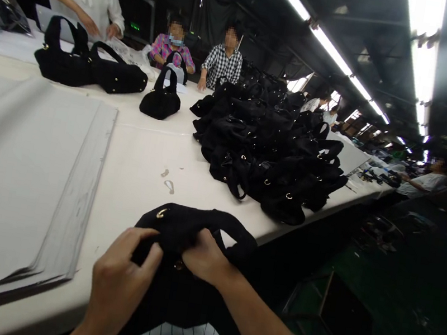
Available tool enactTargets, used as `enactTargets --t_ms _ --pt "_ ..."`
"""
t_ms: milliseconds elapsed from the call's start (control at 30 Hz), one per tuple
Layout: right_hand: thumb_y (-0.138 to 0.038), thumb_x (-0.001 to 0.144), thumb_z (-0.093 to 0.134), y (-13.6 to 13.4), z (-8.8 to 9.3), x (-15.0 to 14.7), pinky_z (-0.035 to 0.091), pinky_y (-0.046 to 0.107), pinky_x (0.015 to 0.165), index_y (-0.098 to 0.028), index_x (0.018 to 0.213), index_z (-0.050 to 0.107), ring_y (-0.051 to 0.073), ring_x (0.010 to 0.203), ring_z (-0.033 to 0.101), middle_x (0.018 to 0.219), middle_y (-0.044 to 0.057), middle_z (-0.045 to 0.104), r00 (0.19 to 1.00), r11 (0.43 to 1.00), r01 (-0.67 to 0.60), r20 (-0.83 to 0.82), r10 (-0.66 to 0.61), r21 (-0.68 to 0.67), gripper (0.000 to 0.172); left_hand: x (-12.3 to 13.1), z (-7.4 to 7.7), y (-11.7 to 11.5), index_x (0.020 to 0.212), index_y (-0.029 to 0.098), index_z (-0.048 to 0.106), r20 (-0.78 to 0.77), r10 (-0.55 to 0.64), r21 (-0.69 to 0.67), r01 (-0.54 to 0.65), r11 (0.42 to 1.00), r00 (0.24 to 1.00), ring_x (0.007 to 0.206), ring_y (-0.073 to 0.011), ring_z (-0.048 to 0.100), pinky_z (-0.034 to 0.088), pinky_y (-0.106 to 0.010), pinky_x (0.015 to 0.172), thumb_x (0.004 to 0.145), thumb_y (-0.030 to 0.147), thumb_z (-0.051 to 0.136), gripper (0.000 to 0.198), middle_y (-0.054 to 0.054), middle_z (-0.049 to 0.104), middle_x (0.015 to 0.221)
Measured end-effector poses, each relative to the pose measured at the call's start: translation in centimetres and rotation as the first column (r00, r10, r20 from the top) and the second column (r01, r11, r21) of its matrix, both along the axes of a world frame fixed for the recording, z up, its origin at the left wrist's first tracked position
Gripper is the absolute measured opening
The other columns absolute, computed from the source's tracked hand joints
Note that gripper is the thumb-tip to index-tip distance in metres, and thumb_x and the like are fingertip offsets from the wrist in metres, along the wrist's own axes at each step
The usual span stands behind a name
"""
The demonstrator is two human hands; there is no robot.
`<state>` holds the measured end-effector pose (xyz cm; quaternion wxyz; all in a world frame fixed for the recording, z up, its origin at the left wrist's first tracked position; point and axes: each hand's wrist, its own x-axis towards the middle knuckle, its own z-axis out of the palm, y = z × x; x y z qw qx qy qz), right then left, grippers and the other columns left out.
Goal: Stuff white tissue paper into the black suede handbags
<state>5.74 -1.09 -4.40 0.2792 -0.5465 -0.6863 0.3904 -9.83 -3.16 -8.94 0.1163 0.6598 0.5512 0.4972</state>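
Observation:
Close in front of me, at the table's edge, is a black fabric handbag (198, 220) with gold-coloured rings and a looped handle. My left hand (122, 270) pinches the bag's edge at its left side, thumb and fingers closing on the cloth. Further right, my right hand (204, 258) reaches into the bag's opening, its fingers curled and partly hidden by the black fabric. Whether it grips anything besides the bag's cloth is hidden. The bag's lower part hangs in dark shade before my striped shirt.
A large heap of black handbags (268, 152) covers the table's right side. More black bags (90, 70) and a single bag (161, 98) stand further back. A stack of white sheets (22, 175) lies at left. Several people work across the table; a dark stand (347, 323) is at right.

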Motion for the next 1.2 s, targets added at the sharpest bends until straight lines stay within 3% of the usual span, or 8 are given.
enactTargets --t_ms 133,267,533,767,933,1033,1133,1200 --pt "0.0 0.085 0.045 -1.4 1.7 -0.8 0.039 0.043 0.111 -0.014 0.114 0.065 0.025 0.121 0.053 0.121 0.013 0.063 0.938 0.971 -0.166 0.331 0.101 0.175 0.038 -1.9 0.4 2.4 0.088 0.025 0.067 0.101 0.025 -0.138 -0.011 0.99 0.995 0.082 -0.0145 0.063 0.047 -0.026 0.079 0.083 0.028 0.061 0.009 0.004 0.068 0.088" --pt "-0.004 0.089 0.043 -3.5 2.3 -0.4 0.045 0.036 0.104 -0.019 0.115 0.065 0.022 0.118 0.053 0.124 0.011 0.058 0.943 0.95 -0.131 0.331 0.032 0.282 0.038 -2.3 0.8 3.1 0.089 0.025 0.065 0.134 0.012 -0.101 0.001 0.995 0.991 0.083 -0.0137 0.06 0.046 -0.026 0.08 0.082 0.026 0.062 0.008 0.003 0.063 0.09" --pt "-0.04 0.092 0.061 -2.8 4.3 1.4 0.051 0.033 0.086 -0.019 0.114 0.066 0.023 0.099 0.065 0.105 0.008 0.07 0.943 0.969 -0.245 0.226 0.242 -0.018 0.031 -1.9 1.8 3.1 0.077 0.022 0.055 0.024 -0.102 0.075 0.1 0.992 0.995 0.083 -0.0137 0.057 0.044 -0.028 0.076 0.081 0.011 0.057 0.012 0.001 0.056 0.087" --pt "-0.033 0.074 0.079 -1.8 1.3 0.3 0.046 0.023 0.063 -0.025 0.105 0.072 0.013 0.071 0.059 0.078 -0.002 0.063 0.993 0.995 -0.093 0.073 0.095 -0.031 0.032 -1.6 0.9 2.8 0.079 0.02 0.061 -0.075 -0.199 0.321 0.213 0.923 0.977 0.085 -0.0165 0.058 0.047 -0.033 0.08 0.079 0.002 0.06 0.019 -0.002 0.06 0.088" --pt "-0.014 0.072 0.074 -3.2 -0.6 -0.2 0.053 0.022 0.071 -0.024 0.12 0.068 0.01 0.075 0.059 0.098 0.001 0.062 0.991 0.988 -0.033 -0.122 0.051 0.151 0.049 -3.5 0.5 3.2 0.084 0.022 0.065 -0.25 -0.237 0.399 0.323 0.858 0.939 0.093 -0.0236 0.058 0.048 -0.04 0.083 0.079 0.002 0.061 0.02 -0.006 0.067 0.093" --pt "-0.007 0.086 0.053 -4.0 -1.4 -0.4 0.053 0.022 0.087 -0.017 0.116 0.07 0.012 0.094 0.062 0.107 0.007 0.064 0.979 0.849 -0.109 -0.092 0.181 0.517 0.036 -5.0 1.1 2.7 0.102 0.024 0.067 -0.458 -0.271 0.385 0.463 0.798 0.847 0.098 -0.0274 0.06 0.046 -0.045 0.088 0.079 0.007 0.062 0.029 -0.007 0.072 0.099" --pt "-0.008 0.093 0.043 -3.5 -2.5 -0.7 0.051 0.025 0.093 -0.016 0.1 0.074 0.014 0.094 0.063 0.104 0.007 0.069 0.933 0.6 -0.326 0.146 0.328 0.731 0.033 -5.8 1.8 2.0 0.132 0.024 0.054 -0.597 -0.402 0.093 0.558 0.825 0.694 0.11 -0.0275 0.059 0.046 -0.044 0.095 0.076 0.007 0.055 0.058 -0.006 0.069 0.118" --pt "-0.009 0.093 0.043 -2.7 -2.8 -1.0 0.051 0.027 0.094 -0.017 0.092 0.074 0.015 0.091 0.063 0.105 0.005 0.071 0.895 0.519 -0.427 0.266 0.357 0.741 0.032 -6.4 2.3 2.1 0.139 0.026 0.047 -0.643 -0.464 -0.112 0.525 0.844 0.609 0.115 -0.0275 0.057 0.048 -0.042 0.096 0.073 0.009 0.054 0.069 -0.004 0.066 0.126"
